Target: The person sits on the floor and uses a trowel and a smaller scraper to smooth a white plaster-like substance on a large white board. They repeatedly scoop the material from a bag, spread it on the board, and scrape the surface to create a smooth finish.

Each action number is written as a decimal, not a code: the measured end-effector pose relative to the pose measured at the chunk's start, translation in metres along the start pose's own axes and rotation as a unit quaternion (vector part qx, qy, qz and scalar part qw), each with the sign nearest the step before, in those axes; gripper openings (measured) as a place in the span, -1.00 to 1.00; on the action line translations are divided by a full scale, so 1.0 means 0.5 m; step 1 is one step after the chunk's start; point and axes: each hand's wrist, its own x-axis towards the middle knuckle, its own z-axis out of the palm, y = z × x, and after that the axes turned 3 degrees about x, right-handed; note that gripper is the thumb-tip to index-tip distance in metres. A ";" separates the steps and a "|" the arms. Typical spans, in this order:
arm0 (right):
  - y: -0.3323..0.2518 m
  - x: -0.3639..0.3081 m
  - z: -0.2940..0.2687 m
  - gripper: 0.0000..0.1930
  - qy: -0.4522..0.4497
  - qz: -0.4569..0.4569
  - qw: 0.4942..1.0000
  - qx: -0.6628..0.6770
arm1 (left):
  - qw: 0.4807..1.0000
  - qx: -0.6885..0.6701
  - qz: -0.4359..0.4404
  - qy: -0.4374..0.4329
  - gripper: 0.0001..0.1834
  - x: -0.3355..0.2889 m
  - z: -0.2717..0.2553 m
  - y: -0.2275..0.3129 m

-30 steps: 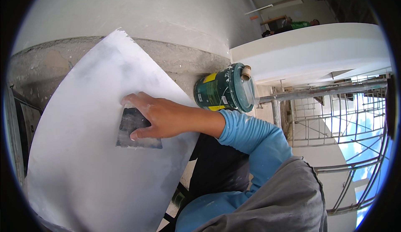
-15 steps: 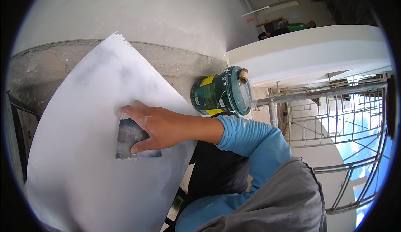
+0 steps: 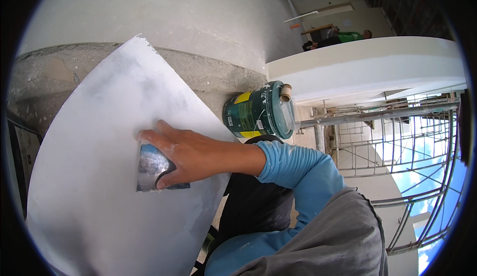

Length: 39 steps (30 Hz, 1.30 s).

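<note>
Pretty much no readable text here, tbh. The green bucket (image 3: 270, 108) has a block of faint fine print (image 3: 246, 113) between yellow patches (image 3: 243, 98), plus a couple of small white labels (image 3: 260, 125), but it's all way too tiny to make out.

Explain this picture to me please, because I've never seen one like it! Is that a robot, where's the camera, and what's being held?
There's no robot here. It's a person's bare right hand, coming out of a blue sleeve. The person wears two cameras on their head, and this view comes from the left one. Its lens is very wide, so straight things look bent near the edges. The hand grips a flat metal blade, a bit like a scraper, over a big pale panel with grey smudges. Nearby is a green bucket with yellow patches, and farther off are metal poles.
</note>
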 end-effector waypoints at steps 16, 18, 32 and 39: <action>-0.007 0.000 0.012 0.03 0.012 -0.006 1.000 -0.017 | 0.998 0.062 -0.021 -0.019 -0.19 -0.010 -0.001 0.026; -0.002 -0.004 0.017 0.05 0.015 -0.010 0.999 -0.032 | 0.997 0.080 -0.004 -0.020 -0.23 -0.007 0.021 0.049; 0.033 -0.003 0.052 0.13 0.066 -0.075 0.992 -0.083 | 0.965 0.057 0.255 0.017 -0.47 -0.015 0.154 0.122; 0.031 -0.048 0.059 0.04 0.076 -0.044 0.991 -0.105 | 0.956 -0.022 0.291 0.040 -0.61 -0.091 0.185 0.168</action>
